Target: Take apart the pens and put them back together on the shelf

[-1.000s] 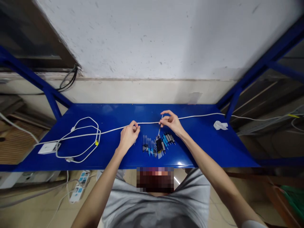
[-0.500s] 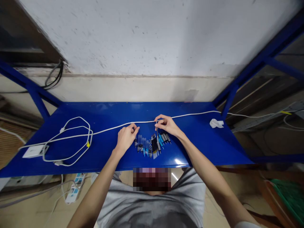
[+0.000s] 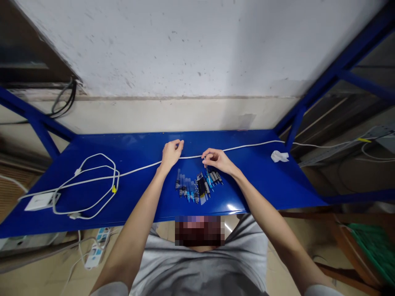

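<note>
Slim rod (image 3: 207, 170) in curled right hand (image 3: 216, 160)

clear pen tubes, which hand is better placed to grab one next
Probably the left hand: it is nearer the clear pen tubes, while the right hand pinches a thin part. Whether the left holds anything is unclear.

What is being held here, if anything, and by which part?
The right hand pinches a thin, pen-like stick near its upper end, between thumb and fingers. Whether the left hand holds anything cannot be told.
</note>
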